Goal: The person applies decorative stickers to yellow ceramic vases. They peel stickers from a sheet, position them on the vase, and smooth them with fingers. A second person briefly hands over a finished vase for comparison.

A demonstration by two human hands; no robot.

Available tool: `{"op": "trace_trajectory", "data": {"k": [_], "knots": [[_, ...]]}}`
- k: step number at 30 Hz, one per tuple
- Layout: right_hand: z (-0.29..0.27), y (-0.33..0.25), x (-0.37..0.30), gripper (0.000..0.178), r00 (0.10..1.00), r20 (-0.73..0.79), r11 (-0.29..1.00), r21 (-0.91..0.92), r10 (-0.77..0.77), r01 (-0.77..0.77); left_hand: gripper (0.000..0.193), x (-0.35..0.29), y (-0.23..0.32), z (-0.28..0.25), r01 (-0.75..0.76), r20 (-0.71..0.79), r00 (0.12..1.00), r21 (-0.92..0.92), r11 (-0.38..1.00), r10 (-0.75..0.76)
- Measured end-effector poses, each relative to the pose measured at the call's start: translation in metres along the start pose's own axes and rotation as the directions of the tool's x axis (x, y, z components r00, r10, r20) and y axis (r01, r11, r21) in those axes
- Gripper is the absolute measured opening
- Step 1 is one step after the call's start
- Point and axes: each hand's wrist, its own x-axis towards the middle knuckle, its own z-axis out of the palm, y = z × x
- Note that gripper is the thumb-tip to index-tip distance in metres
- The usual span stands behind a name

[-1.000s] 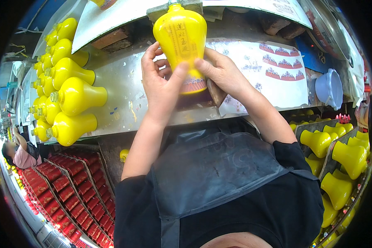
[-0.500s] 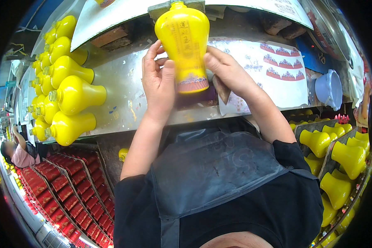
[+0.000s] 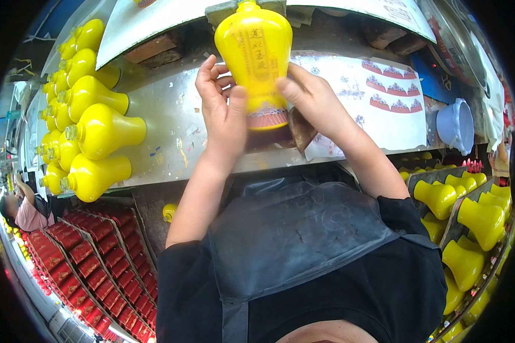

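Observation:
A glossy yellow bottle (image 3: pixel 254 46) with a narrow neck and wide shoulders stands between my two hands at the top middle. Dark printing runs down its front, and a purple-and-red patterned band (image 3: pixel 267 116) rings its lower end. My left hand (image 3: pixel 219 106) cups the left side of the waist, its thumb by the bottle and its fingers curled. From the right, my right hand (image 3: pixel 312 97) grips the waist with the thumb across the front; its other fingers are hidden behind. Below that hand a brown wedge-shaped piece (image 3: pixel 301 131) shows beside the bottle's base.
Several yellow bottles (image 3: pixel 111 131) lie stacked on the left of the metal table (image 3: pixel 166 128). A white sheet of patterned decals (image 3: pixel 392 114) lies at right, near a lavender bucket (image 3: pixel 455 126). Racks hold red items (image 3: pixel 91 266) and yellow bottles (image 3: pixel 463 263). Another person (image 3: pixel 31 208) is far left.
The bottle has turned slightly, so its printed column faces me more fully. My right thumb has slid a little left across it, and my left fingers have shifted slightly.

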Motion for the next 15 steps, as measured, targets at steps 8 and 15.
{"op": "trace_trajectory", "data": {"k": [8,15], "knots": [[0.000,0.007,0.005,0.061,0.999,0.046,0.989,0.147,0.000,-0.007,0.075,0.003,0.001,-0.003,-0.011,0.098,0.995,0.082,0.997,0.003],[0.001,0.019,0.005,0.057,0.997,0.043,0.985,0.163,-0.058,0.050,0.072,0.002,0.005,0.001,0.054,0.072,0.996,0.051,0.997,-0.057]]}}
